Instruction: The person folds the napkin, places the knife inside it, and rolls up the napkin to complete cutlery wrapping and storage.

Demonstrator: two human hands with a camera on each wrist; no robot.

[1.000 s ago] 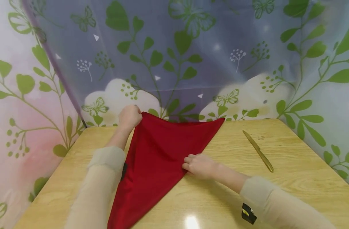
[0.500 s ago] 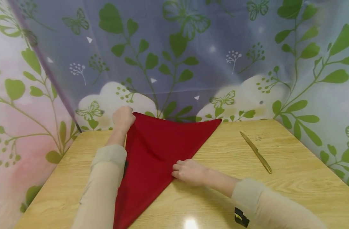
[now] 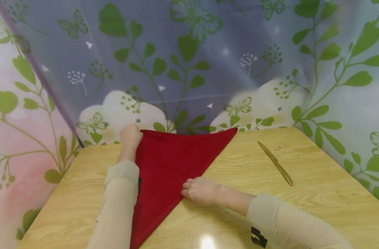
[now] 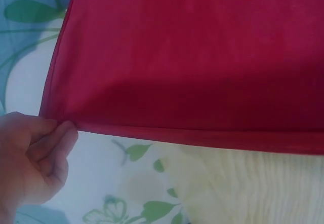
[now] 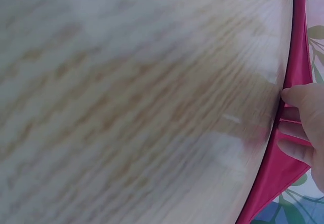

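A folded red cloth (image 3: 174, 155) is spread in a triangle over the wooden table. My left hand (image 3: 131, 136) pinches its far left corner; in the left wrist view, the thumb and fingers of that hand (image 4: 38, 155) hold the hemmed corner. The cloth's long slanting edge runs from the far right corner toward the near side. Midway along it, my right hand (image 3: 200, 191) holds the edge with curled fingers. The right wrist view has the thumb and fingertips of this hand (image 5: 306, 127) at the cloth's rim. My left forearm hides part of the cloth's left side.
To the right of the cloth a gold-coloured knife (image 3: 275, 163) lies on the table (image 3: 320, 193), its tip toward the back. A printed curtain (image 3: 189, 69) with leaves and butterflies rises behind the table and at both sides.
My left hand has drawn its corner left and lower, and the cloth now lies flatter. My right hand has slid left and nearer along the slanting edge. The view has shifted slightly.
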